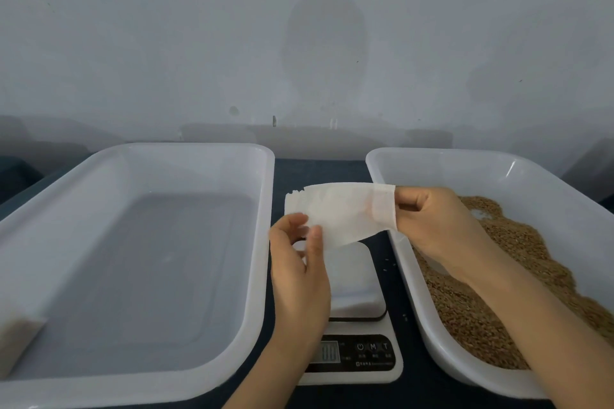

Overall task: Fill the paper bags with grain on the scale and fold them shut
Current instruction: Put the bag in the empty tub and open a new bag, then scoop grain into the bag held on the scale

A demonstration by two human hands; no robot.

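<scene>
A thin white paper bag (345,212) is held flat in the air above the white kitchen scale (358,279). My right hand (432,222) pinches the bag's folded right end. My left hand (299,262) pinches its lower left corner between thumb and fingers. More white bags (294,206) lie stacked behind the scale, partly hidden by the held bag. The scale's display (327,350) is lit, its digits unreadable. Brown grain (491,295) fills the white tray (415,159) on the right, under my right forearm.
A large white tray (186,151) stands on the left with nothing on its floor. A pale block (16,339) leans at its near left corner. A dark cloth (319,169) covers the table. A grey wall rises close behind. A few grains lie beside the scale.
</scene>
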